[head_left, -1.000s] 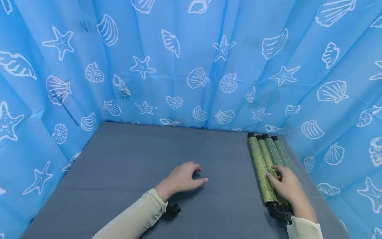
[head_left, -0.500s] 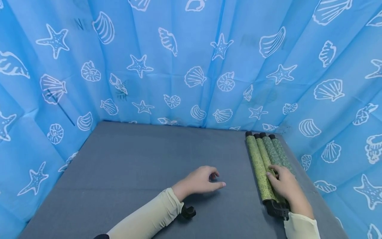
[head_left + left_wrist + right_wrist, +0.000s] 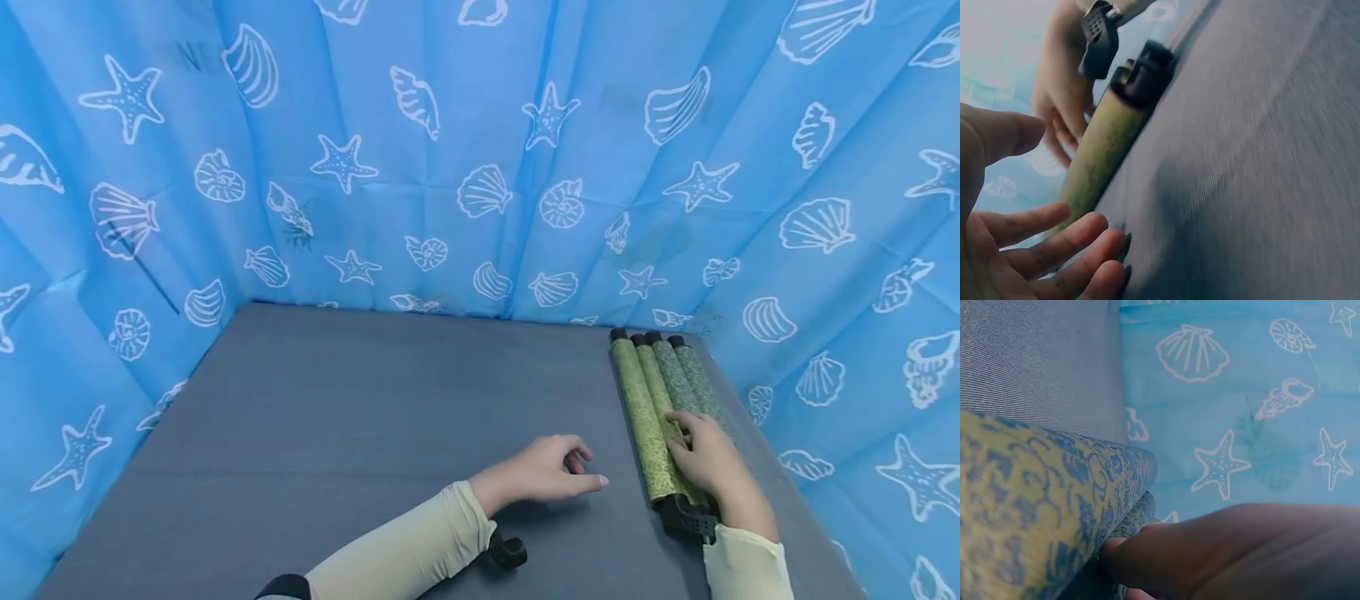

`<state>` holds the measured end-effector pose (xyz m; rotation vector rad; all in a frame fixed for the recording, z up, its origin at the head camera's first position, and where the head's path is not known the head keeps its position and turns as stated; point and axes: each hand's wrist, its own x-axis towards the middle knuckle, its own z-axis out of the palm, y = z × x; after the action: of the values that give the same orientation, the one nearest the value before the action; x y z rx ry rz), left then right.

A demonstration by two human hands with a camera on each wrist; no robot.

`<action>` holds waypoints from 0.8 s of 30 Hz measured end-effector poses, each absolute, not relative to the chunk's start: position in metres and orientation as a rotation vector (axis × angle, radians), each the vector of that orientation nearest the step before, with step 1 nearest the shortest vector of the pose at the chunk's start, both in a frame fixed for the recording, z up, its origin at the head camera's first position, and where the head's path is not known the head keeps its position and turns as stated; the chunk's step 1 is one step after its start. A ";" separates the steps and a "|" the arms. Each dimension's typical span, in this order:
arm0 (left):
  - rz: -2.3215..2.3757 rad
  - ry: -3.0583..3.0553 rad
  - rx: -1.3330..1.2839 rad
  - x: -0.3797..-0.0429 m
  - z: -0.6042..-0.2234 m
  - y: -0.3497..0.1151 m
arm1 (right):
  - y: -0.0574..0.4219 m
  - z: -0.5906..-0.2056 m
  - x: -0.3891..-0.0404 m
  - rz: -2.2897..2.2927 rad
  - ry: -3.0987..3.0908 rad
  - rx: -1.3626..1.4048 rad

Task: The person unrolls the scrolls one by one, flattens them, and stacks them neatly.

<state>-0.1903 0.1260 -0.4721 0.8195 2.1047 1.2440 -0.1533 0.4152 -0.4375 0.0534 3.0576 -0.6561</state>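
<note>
Several rolled scrolls with black end knobs lie side by side at the table's right. The outer yellow-green scroll (image 3: 643, 417) is nearest the left hand; a second yellow-green scroll (image 3: 654, 375) lies beside it. Over the second one, the right hand (image 3: 708, 458) has bent fingers and a thumb at its surface; whether they grip it is hidden. The grey-green scrolls (image 3: 678, 379) lie farther right, partly under that hand. To the left of the bundle, the left hand (image 3: 543, 471) is held above the table, thumb apart from loosely bent fingers, with nothing in it.
A grey cloth-covered table (image 3: 360, 400) fills the lower view. Blue curtains (image 3: 450, 150) with white shells and starfish hang along its back and sides. A black wrist device (image 3: 508, 552) sits under the left wrist.
The left hand has moved right, closer to the scrolls. The right hand stays at the scrolls, which have not visibly moved on the table; the head view has shifted slightly.
</note>
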 end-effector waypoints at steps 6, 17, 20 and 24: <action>1.259 2.071 0.810 -0.187 -0.473 0.151 | 0.415 -0.438 -0.153 -0.659 3.068 0.068; 1.332 2.050 0.619 -0.181 -0.475 0.199 | 0.415 -0.437 -0.152 -0.645 3.068 0.100; 1.375 2.052 0.525 -0.179 -0.475 0.212 | 0.414 -0.437 -0.151 -0.652 3.067 0.094; 1.427 2.038 0.476 -0.177 -0.475 0.223 | 0.412 -0.436 -0.151 -0.658 3.059 0.098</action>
<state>-0.1766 0.2230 -0.4754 0.4758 2.0380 1.4269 -0.1505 0.4117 -0.4359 0.0978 3.0590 -0.6584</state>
